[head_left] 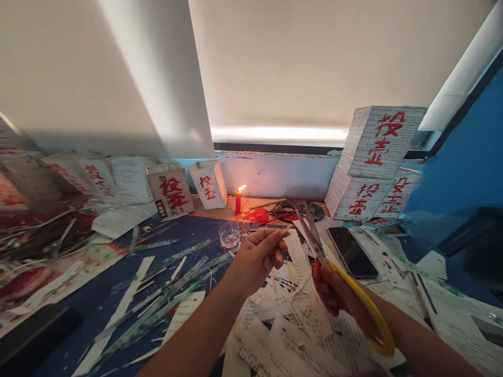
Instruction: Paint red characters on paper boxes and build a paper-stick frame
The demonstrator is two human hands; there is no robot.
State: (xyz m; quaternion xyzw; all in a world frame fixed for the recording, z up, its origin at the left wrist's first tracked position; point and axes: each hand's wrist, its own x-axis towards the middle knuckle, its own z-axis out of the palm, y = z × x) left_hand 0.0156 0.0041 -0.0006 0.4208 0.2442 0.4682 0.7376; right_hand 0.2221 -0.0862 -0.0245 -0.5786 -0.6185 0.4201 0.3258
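Note:
My left hand [259, 256] is closed in a pinch near the middle of the view. Between its fingertips is a thin pale strip [288, 229]; I cannot tell whether it is paper or wood. My right hand [334, 285] grips a pair of scissors [316, 243] with a yellow handle loop and a red part by the fingers. The blades point up and away, parted, just right of the left fingertips and apart from them. Below both hands lie several printed paper strips [275, 340].
A lit red candle [238, 203] stands at the back beside a clear round dish [229, 235]. A phone [352, 252] lies to the right. Paper boxes with red characters stand at left [170, 191] and stacked at right [387, 141]. Clear-green plastic strips [168, 293] cover the left.

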